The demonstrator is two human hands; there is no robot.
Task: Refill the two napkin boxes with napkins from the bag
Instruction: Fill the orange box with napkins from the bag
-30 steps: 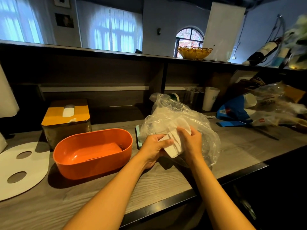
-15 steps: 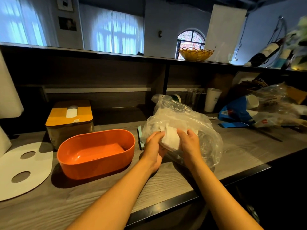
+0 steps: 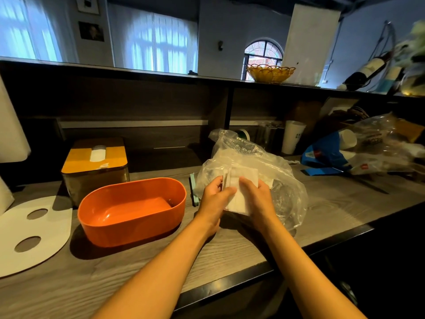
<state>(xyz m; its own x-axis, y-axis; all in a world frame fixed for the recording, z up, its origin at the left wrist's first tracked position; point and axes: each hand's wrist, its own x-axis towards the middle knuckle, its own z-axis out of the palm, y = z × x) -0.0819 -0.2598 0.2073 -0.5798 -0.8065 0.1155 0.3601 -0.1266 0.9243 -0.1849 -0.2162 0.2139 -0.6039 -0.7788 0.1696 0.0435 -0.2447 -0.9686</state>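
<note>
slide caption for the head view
Both hands hold a napkin stack by the plastic bag, beside the empty orange box.

I can't read much here. The white cup point(image 3: 294, 137) on the back of my counter carries two short lines of dark letters, too small to make out. The clear bag point(image 3: 377, 143) at my far right shows blurred dark print, unreadable. Small red labels sit on the blue pack point(image 3: 322, 155) and beside it; their wording is too fine to read.
</note>
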